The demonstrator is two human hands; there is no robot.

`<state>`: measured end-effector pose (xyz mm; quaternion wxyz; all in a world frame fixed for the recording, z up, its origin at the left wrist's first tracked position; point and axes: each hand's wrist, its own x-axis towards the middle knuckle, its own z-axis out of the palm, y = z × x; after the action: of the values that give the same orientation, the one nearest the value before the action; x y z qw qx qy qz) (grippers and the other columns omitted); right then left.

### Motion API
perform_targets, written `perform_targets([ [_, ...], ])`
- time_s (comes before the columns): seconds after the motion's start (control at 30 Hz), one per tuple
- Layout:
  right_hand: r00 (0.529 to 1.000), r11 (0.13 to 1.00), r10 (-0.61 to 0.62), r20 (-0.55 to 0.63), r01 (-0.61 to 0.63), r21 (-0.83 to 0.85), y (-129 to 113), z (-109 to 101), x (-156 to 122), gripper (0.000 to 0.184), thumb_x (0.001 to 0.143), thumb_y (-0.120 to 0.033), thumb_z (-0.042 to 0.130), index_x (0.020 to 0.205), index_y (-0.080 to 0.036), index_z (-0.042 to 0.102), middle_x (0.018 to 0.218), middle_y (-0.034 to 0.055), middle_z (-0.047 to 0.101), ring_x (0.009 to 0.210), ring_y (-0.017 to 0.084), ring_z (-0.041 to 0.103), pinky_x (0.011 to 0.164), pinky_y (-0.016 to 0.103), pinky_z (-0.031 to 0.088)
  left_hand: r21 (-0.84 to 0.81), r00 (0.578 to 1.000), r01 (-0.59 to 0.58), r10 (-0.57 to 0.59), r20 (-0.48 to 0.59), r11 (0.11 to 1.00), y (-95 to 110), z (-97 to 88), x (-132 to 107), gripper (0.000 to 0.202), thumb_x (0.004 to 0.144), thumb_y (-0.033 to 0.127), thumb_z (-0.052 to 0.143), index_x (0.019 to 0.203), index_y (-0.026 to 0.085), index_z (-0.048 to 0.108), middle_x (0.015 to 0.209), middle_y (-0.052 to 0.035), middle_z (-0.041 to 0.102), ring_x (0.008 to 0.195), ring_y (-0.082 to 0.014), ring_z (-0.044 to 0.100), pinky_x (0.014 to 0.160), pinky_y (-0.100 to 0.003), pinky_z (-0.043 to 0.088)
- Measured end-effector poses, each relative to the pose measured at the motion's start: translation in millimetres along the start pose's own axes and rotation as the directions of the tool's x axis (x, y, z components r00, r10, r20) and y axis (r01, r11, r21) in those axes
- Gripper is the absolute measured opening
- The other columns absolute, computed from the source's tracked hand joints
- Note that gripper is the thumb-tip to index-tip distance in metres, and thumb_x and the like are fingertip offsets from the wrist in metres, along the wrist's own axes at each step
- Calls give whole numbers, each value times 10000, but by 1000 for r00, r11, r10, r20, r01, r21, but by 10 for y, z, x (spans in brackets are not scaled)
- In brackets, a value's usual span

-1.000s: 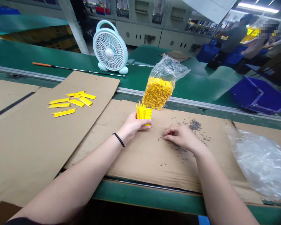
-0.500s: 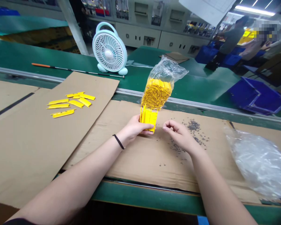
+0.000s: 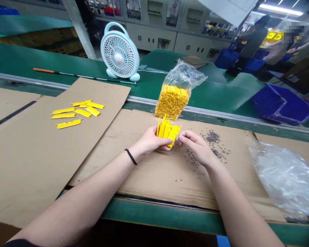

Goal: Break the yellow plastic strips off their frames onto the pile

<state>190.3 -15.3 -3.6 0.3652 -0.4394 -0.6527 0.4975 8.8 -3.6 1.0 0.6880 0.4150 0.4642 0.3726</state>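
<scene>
My left hand is closed around a bunch of yellow plastic strips, held upright above the cardboard. One strip at the right of the bunch leans out from the others. Close to it is my right hand, with thumb and fingers pinched together; whatever may be between them is too small to make out. Small dark grey pieces lie scattered behind and under my right hand. Just beyond the bunch stands a clear plastic bag packed with more yellow strips.
Several loose yellow strips lie on a cardboard sheet at left. A crumpled clear bag rests at right. Beyond are a light-blue fan, a thin rod and a blue bin. People stand in the far background.
The yellow strips in my left hand have fanned apart, and one now tilts to the right towards my right hand. My right hand stays pinched in nearly the same place.
</scene>
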Motion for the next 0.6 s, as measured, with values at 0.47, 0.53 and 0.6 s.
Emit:
perform_targets([
  [0.47, 998, 1000, -26, -61, 26, -9, 69, 35, 22, 220, 878, -375, 501, 764, -188, 521, 744, 1, 518, 724, 147, 477, 695, 288, 376, 26, 1000, -22, 22, 10, 999, 7, 4, -4, 438, 622, 77, 752, 1016, 111, 564, 914, -90, 682, 681, -163, 670, 612, -302, 586],
  [0.53, 997, 998, -36, -67, 33, -44, 58, 33, 20, 222, 879, -372, 499, 755, -189, 521, 728, -4, 504, 712, 143, 465, 681, 280, 368, 29, 1000, -13, 13, -20, 1000, -3, -2, 7, 437, 628, 76, 746, 1020, 118, 559, 913, -89, 682, 668, -163, 671, 606, -306, 586],
  [0.6, 996, 996, -40, -79, 34, -83, 43, 31, 17, 219, 877, -366, 500, 749, -190, 520, 714, -9, 487, 694, 137, 447, 657, 271, 358, 30, 999, 0, 1, -36, 1000, -14, -9, 18, 430, 635, 82, 742, 1020, 124, 555, 908, -87, 682, 652, -158, 670, 597, -299, 585],
])
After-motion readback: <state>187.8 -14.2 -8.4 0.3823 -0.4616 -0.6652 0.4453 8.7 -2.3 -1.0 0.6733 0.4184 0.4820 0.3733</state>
